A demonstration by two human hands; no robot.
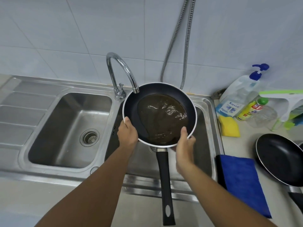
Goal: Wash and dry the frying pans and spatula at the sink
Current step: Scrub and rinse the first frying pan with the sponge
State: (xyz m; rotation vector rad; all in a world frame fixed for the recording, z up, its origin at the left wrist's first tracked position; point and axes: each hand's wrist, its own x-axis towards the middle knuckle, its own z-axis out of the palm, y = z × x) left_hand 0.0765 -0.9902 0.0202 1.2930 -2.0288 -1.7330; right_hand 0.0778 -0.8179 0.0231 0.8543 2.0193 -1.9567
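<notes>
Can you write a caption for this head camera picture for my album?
Left hand and right hand hold a frying pan of brown water under the faucet.

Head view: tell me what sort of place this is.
Probably a home kitchen: a stainless double sink with a curved tap against a white tiled wall, a pump soap bottle beside it, and a frying pan of brown water held over the right basin.

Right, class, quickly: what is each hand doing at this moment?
Left hand: grips the frying pan by its left rim.
Right hand: grips the same pan's near rim, thumb over the edge.
</notes>
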